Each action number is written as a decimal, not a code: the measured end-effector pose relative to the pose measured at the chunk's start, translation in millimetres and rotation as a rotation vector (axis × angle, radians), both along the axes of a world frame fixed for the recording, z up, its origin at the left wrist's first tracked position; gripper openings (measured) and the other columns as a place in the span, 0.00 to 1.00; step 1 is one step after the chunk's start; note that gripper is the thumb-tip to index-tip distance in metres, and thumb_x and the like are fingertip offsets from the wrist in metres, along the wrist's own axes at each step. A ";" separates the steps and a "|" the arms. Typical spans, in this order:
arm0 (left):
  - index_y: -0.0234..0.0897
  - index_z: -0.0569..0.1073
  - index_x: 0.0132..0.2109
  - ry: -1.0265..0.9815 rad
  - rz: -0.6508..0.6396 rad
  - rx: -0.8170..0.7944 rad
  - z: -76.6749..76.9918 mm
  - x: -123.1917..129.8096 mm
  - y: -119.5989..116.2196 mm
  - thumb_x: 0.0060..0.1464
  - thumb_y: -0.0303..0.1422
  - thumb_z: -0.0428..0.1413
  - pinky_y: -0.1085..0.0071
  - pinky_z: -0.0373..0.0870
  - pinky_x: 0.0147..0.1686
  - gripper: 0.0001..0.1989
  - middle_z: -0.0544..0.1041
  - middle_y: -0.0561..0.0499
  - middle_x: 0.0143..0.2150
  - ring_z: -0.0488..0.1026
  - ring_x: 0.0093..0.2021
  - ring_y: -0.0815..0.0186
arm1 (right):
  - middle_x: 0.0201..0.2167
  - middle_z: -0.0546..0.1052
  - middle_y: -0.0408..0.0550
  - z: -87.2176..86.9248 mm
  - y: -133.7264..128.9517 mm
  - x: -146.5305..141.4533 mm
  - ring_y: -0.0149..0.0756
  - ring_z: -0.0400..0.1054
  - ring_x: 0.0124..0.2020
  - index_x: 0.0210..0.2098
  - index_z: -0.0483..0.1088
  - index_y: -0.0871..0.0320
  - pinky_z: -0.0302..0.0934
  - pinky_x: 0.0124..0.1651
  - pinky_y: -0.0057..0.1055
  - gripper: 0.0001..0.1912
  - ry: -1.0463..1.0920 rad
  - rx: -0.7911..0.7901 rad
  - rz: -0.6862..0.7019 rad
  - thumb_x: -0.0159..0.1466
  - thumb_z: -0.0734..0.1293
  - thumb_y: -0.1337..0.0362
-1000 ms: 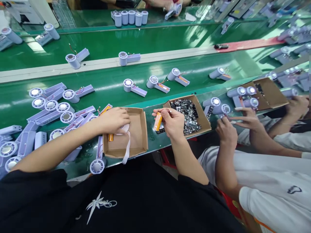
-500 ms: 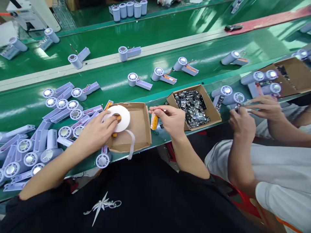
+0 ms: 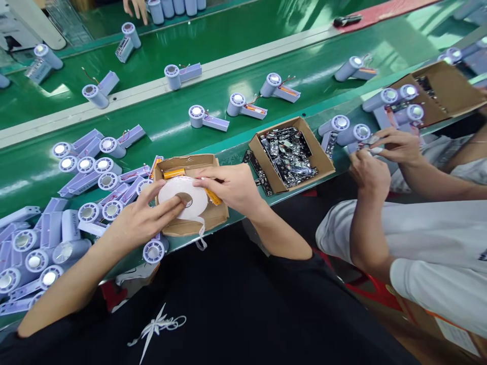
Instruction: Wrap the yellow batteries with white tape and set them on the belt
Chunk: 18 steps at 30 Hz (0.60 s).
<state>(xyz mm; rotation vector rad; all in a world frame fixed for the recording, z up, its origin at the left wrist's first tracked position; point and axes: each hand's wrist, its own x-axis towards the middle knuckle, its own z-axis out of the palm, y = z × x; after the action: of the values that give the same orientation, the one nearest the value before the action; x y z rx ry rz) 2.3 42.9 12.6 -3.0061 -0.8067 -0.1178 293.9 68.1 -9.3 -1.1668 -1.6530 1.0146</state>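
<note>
While the left hand (image 3: 142,215) grips a white tape roll (image 3: 196,203), thumb at the rim and fingertips inside the core, the right hand (image 3: 234,187) is closed, thumb and index finger together at the roll's right edge, with an orange cell (image 3: 213,196) held beneath the fingers. Both hands and the roll are positioned over a shallow open cardboard box (image 3: 218,219) on the counter (image 3: 236,154); whether the roll rests on the box floor cannot be determined. A second cell (image 3: 174,173) lies inside this box along its far wall, and a loose tape end (image 3: 201,241) hangs over the near wall. To the right, a tilted parts box (image 3: 321,152) contains a dense heap of black circuit boards (image 3: 285,154); further board strips (image 3: 262,177) lie outside, just beside its left wall. Farther right, a third box (image 3: 454,91) contains a few small dark parts (image 3: 426,83), near a co-worker's hands (image 3: 395,144). Lilac housings (image 3: 108,181) are piled left of the first box. On the green surface beyond, a housing with a trough-shaped handle (image 3: 253,112) carries an orange insert in its channel.
</note>
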 end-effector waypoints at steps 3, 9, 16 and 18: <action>0.56 0.70 0.72 0.059 -0.016 0.010 13.1 0.8 3.8 0.61 0.17 0.59 0.44 0.77 0.72 0.39 0.78 0.52 0.68 0.67 0.77 0.44 | 0.51 0.88 0.39 -5.3 -3.8 15.9 0.42 0.85 0.49 0.52 0.87 0.44 0.78 0.58 0.38 0.13 0.052 -0.041 0.099 0.68 0.77 0.56; 0.48 0.75 0.67 0.099 -0.139 0.139 35.4 18.9 11.7 0.60 0.17 0.59 0.46 0.83 0.67 0.32 0.79 0.50 0.65 0.69 0.74 0.41 | 0.46 0.88 0.40 -15.2 -4.3 19.2 0.38 0.84 0.44 0.56 0.85 0.49 0.81 0.52 0.34 0.20 0.257 -0.153 0.053 0.65 0.79 0.55; 0.45 0.77 0.65 -0.155 0.106 0.030 8.7 58.3 -14.1 0.66 0.26 0.62 0.40 0.78 0.69 0.23 0.82 0.46 0.53 0.68 0.74 0.40 | 0.64 0.80 0.49 -49.8 -13.7 -24.1 0.48 0.77 0.67 0.64 0.72 0.43 0.78 0.65 0.50 0.28 0.818 -0.118 -0.450 0.70 0.73 0.43; 0.43 0.80 0.60 -0.218 0.026 -0.004 -4.0 68.1 -37.6 0.67 0.31 0.63 0.46 0.82 0.65 0.16 0.83 0.46 0.49 0.71 0.72 0.43 | 0.65 0.79 0.46 -50.4 -3.6 -0.6 0.46 0.74 0.70 0.63 0.72 0.41 0.78 0.66 0.47 0.25 0.775 -0.112 -0.441 0.70 0.73 0.44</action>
<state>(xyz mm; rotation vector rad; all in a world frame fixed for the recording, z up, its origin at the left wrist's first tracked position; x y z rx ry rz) 70.4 5.3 8.6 -3.0214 -0.8620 -0.4502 293.3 64.5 -59.8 -0.9660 -0.7038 1.0848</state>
